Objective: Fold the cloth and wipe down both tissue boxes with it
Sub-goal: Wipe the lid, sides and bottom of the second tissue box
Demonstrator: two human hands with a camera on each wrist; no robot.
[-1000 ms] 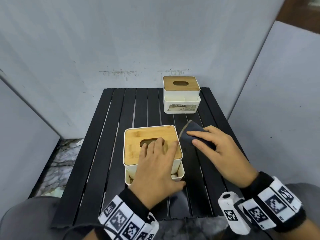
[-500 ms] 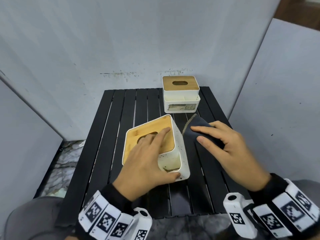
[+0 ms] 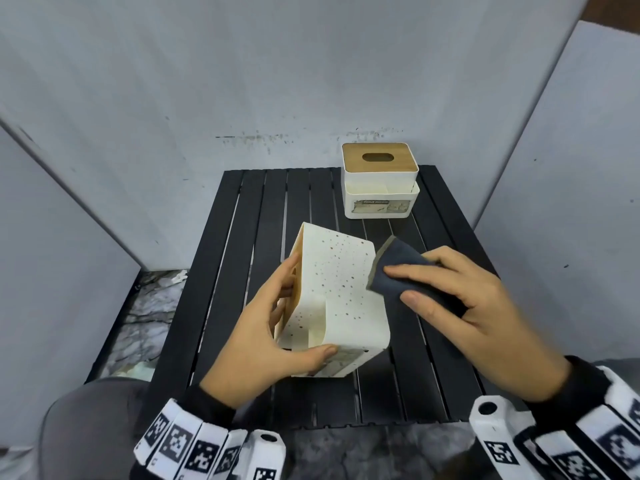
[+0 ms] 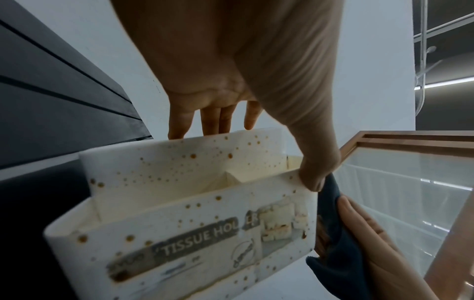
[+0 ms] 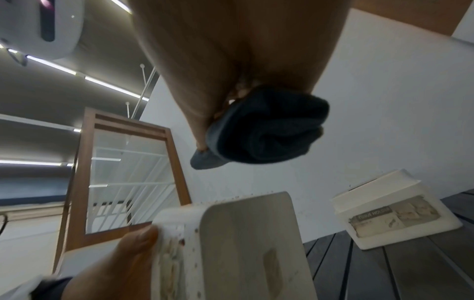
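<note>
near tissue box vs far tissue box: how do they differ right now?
Pose: the near tissue box is tipped onto its side; the far tissue box stands upright.
Contact: the left hand grips the near one; the far one is untouched.
Dirt: brown spots cover the near one; none show on the far one.
Shared: white bodies, wooden lids.

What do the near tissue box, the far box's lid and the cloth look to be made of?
Near tissue box: likely matte white plastic, smooth moulded walls, brown-speckled. Far box's lid: looks like bamboo or wood, tan with faint grain. Cloth: soft dark blue fabric, fuzzy, folded.
</note>
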